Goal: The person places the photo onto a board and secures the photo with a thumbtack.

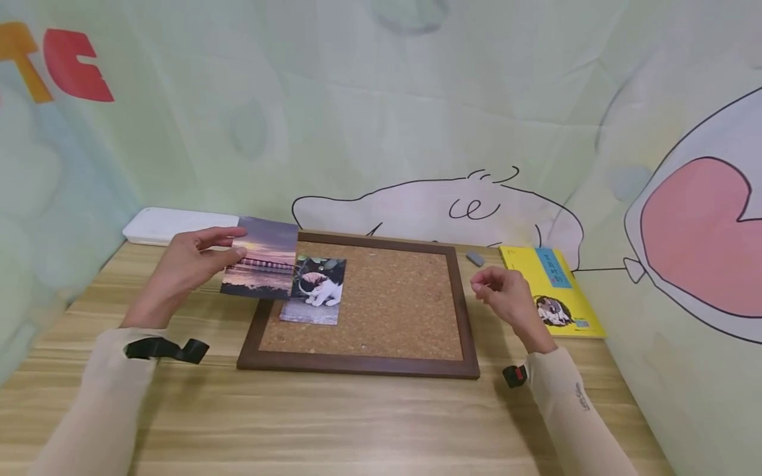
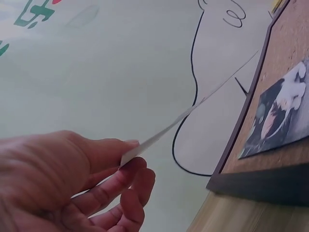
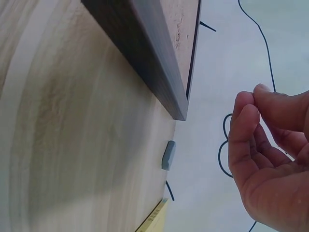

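My left hand (image 1: pixel 193 264) pinches a sunset photo (image 1: pixel 264 264) by its left edge, thumb against fingers. The photo is raised and overlaps the left side of a cork board (image 1: pixel 399 304) in the head view; the left wrist view shows it nearly edge-on. A cat photo (image 1: pixel 318 297) lies on the cork at the left, partly covered by the sunset photo in the head view. Just right of the board's brown frame (image 1: pixel 467 317), my right hand (image 1: pixel 506 297) hovers with curled fingers, thumb and fingertips together. Nothing can be seen between them in the right wrist view (image 3: pixel 275 150).
Behind my left hand lies a white case (image 1: pixel 178 225). A small grey block (image 1: pixel 474 258) rests beyond the board's right corner, near a yellow book (image 1: pixel 580 301). The wooden table (image 1: pixel 333 423) meets a printed cloth backdrop (image 1: pixel 369 132) at the back and sides.
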A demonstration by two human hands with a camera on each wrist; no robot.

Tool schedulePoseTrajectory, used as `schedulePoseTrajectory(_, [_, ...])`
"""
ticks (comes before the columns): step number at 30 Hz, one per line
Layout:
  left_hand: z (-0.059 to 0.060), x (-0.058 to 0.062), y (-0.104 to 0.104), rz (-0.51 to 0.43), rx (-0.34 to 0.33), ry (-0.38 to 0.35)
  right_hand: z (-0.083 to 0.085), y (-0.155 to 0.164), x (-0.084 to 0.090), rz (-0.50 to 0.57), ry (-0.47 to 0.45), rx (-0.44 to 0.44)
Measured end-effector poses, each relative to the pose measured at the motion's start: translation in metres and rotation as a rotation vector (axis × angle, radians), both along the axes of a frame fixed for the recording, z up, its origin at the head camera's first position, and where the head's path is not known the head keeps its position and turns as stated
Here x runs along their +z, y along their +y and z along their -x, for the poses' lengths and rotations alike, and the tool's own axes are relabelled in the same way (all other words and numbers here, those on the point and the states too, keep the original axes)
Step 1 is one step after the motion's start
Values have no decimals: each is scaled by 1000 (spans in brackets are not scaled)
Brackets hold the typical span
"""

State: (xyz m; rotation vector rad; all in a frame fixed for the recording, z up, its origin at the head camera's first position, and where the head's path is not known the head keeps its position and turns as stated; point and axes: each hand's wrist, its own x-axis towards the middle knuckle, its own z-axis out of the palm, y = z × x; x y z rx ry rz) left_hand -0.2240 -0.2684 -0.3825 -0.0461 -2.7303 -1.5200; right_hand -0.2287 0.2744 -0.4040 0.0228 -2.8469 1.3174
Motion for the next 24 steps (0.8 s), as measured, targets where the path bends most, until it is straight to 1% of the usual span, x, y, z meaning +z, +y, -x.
schedulePoseTrajectory(7, [4,-3,23,-2,-35,-17,3,-5,3,51,-27,0])
schedulePoseTrajectory(12, [9,-6,36,-18,-61,-18,4,-10,4,70,-11,13])
schedulePoseTrajectory(18, [12,-8,46,-36,-84,-33,6,-13,7,85,-4,28])
schedulePoseTrajectory(21, [13,-9,50,-57,-98,-27,6,-13,7,88,-5,31])
schedulePoseTrajectory(24, [14,-10,54,-53,-113,-10,5,-12,7,89,-18,29])
